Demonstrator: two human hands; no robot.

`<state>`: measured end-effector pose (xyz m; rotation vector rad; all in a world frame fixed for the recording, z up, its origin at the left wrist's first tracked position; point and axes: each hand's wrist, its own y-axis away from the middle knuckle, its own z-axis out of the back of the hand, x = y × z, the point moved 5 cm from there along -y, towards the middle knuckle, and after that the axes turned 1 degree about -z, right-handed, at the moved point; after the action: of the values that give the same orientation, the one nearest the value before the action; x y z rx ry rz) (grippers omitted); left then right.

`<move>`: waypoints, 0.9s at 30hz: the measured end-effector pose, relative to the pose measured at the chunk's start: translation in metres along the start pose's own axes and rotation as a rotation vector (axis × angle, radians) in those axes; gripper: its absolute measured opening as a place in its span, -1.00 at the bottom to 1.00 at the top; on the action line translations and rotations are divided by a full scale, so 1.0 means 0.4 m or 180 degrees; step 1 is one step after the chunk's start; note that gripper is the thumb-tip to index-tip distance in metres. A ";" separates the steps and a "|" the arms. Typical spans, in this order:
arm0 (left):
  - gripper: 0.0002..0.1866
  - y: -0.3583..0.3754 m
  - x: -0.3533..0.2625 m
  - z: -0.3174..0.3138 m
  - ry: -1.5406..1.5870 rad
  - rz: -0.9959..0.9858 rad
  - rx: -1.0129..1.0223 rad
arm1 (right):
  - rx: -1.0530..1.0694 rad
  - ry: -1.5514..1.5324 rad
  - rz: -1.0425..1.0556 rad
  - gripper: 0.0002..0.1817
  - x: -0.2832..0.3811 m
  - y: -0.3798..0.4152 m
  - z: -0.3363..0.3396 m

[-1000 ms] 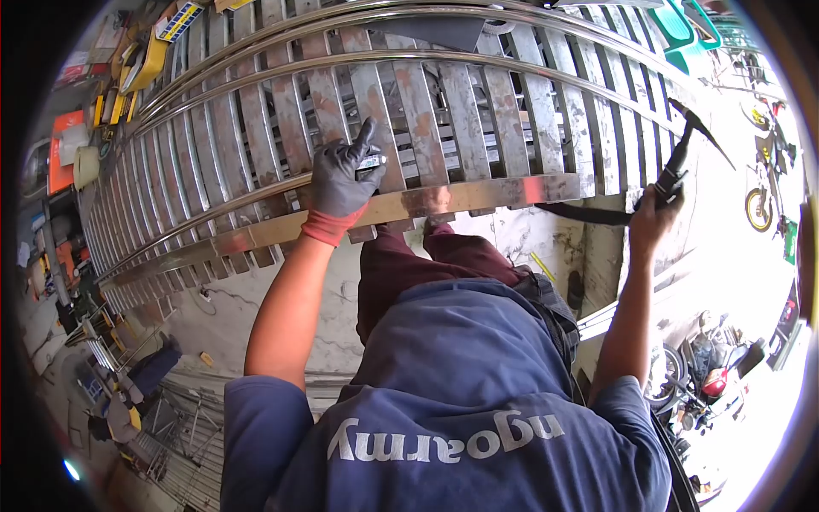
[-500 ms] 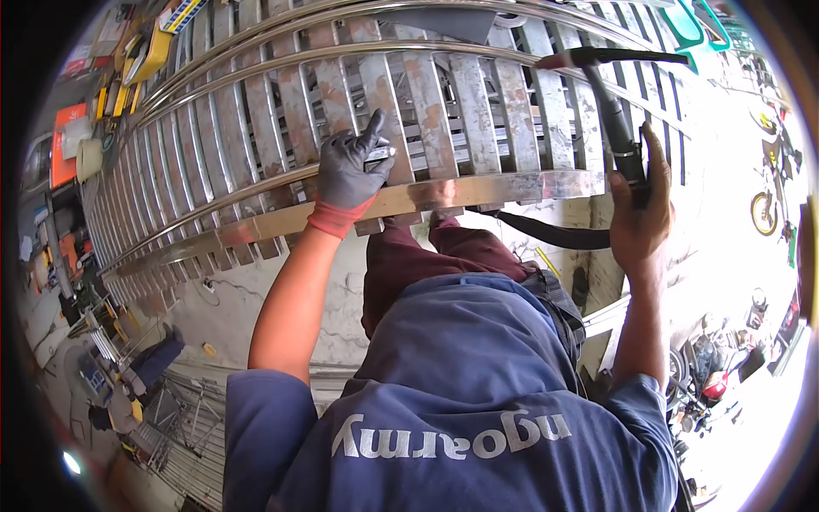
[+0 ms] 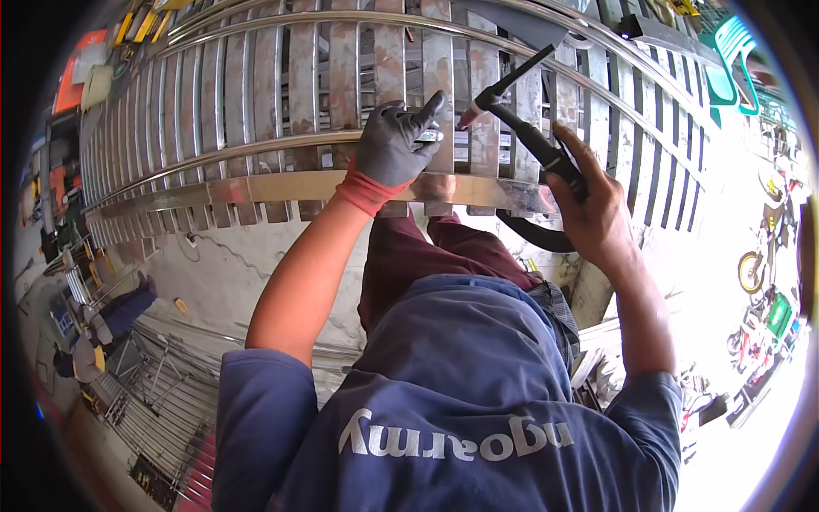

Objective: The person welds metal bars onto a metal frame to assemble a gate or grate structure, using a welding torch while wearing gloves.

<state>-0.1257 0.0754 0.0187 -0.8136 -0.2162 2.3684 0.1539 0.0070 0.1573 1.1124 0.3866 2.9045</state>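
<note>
My left hand, in a grey glove with a red cuff, is closed around a slim shiny metal tube. The tube runs off to the left over the slatted metal bench, and its cut end shows just past my fingers. My bare right hand grips the black handle of a TIG welding torch. Its pale pinkish nozzle points down and left, a short gap from the tube's end. The torch's long back cap sticks up to the right, and a black cable sleeve hangs below the bench edge.
A flat metal bar lines the bench's near edge. More long shiny tubes lie across the slats farther back. A green plastic chair stands at the far right. Metal stock lies at lower left, and a motorcycle is at right.
The torch has swung left and down, its nozzle now close to the tube's end. My left hand appears farther right in view, still on the tube. The camera view has shifted somewhat.
</note>
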 end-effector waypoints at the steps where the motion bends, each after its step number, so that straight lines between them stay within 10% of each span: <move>1: -0.10 -0.003 -0.008 0.006 -0.0041 -0.0063 -0.0119 | 0.0119 -0.0010 -0.0051 -0.29 0.004 -0.010 -0.006; 27: -0.53 0.012 0.013 -0.017 -0.0277 -0.0182 -0.0370 | 0.0435 0.0423 0.0189 -0.32 0.019 -0.078 -0.076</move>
<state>-0.1271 0.0745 0.0092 -0.7482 -0.4110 2.3569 0.1258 0.0312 0.1333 0.9632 0.5724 3.0550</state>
